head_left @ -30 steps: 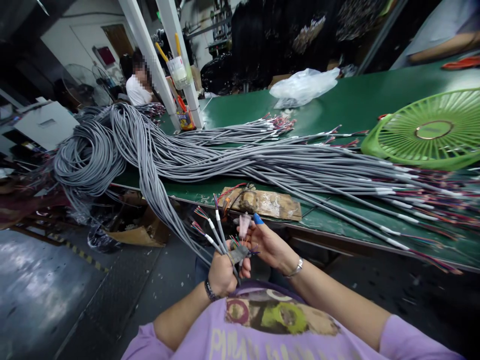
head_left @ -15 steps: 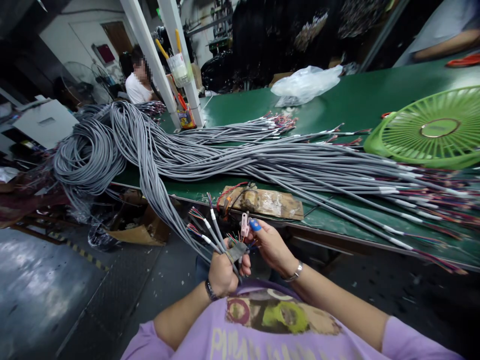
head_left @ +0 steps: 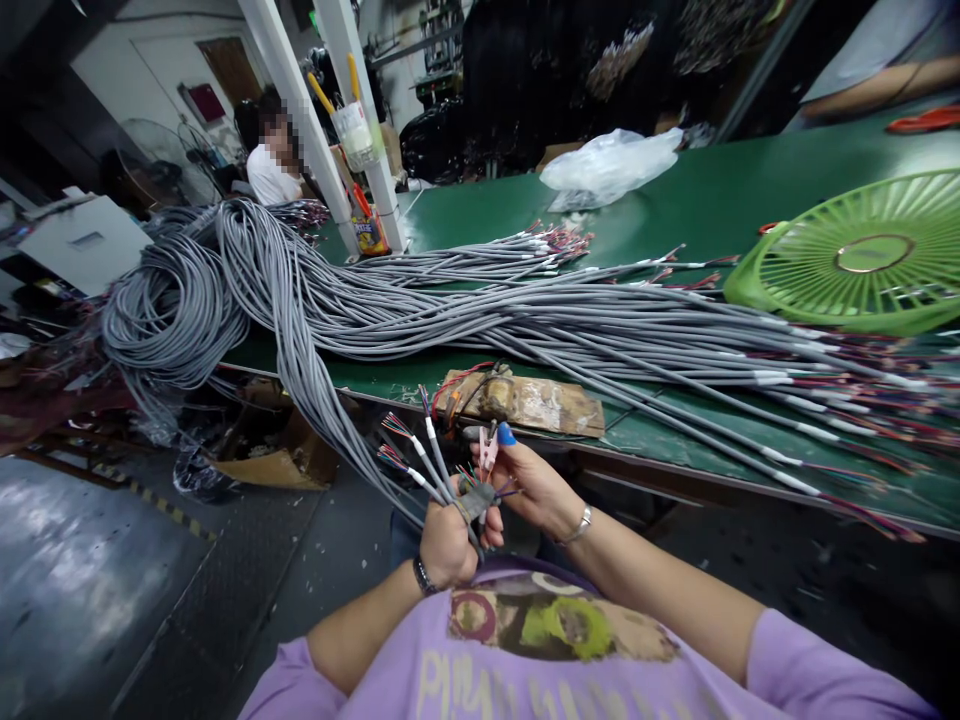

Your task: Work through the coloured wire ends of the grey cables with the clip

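My left hand (head_left: 448, 540) is closed around several grey cables (head_left: 420, 465) whose stripped ends fan out into thin coloured wires. The same hand grips a small grey connector (head_left: 478, 500) between thumb and fingers. My right hand (head_left: 529, 483), with a blue cot on one fingertip, pinches a small pink clip-like tool (head_left: 488, 446) just above the connector. Both hands sit in front of my chest, below the edge of the green bench (head_left: 675, 215).
A thick bundle of grey cables (head_left: 465, 320) runs across the bench and drapes off its left end. A taped brown block (head_left: 525, 400) lies near the front edge. A green fan grille (head_left: 862, 260) is at right, a plastic bag (head_left: 611, 165) behind. Another person (head_left: 270, 165) sits far left.
My right hand has moved slightly left and closer to the left hand, bringing the pink tool nearer the wire ends. The left hand holds still.
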Action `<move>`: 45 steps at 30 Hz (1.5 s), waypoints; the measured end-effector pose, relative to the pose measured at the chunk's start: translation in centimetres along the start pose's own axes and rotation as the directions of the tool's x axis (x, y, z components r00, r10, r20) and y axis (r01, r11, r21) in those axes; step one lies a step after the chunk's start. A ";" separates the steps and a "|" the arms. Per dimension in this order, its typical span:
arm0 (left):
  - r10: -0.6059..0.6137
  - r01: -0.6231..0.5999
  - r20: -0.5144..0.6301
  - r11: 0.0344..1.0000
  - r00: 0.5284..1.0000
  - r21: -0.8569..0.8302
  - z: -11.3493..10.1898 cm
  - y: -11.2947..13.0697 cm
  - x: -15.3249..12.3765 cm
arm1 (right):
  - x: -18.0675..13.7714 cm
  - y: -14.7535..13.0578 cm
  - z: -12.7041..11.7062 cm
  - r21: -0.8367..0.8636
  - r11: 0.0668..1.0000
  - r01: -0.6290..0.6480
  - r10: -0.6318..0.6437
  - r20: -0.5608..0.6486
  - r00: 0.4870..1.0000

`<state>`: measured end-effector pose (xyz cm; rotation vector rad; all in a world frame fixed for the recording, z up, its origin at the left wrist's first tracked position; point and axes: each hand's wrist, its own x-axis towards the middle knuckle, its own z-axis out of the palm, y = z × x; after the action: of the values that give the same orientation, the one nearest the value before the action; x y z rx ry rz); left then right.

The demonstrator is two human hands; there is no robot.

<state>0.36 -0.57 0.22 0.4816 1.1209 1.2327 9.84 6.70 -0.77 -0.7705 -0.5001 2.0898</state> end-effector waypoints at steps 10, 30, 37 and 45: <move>0.018 -0.018 -0.005 1.000 1.000 -0.004 -0.2 0.0 -0.4 | -0.3 0.0 -0.4 0.052 0.998 -0.041 0.038 0.047 0.998; 0.050 -0.053 -0.087 0.998 0.995 -0.027 0.9 0.0 -0.5 | 0.0 0.4 -0.8 -0.082 0.994 0.067 -0.062 0.054 0.997; 0.046 -0.048 -0.099 0.999 0.994 -0.017 0.9 -0.3 -0.3 | 0.2 0.0 -0.1 0.074 0.997 -0.018 0.016 0.022 1.000; 0.053 -0.054 -0.100 0.999 0.994 -0.003 0.2 -0.5 -0.6 | -0.1 0.3 -1.6 0.044 0.998 -0.033 0.027 0.127 0.992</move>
<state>0.85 -1.23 0.16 0.4518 1.1948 1.3183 10.81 6.53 -2.08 -0.6259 -0.5101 2.1801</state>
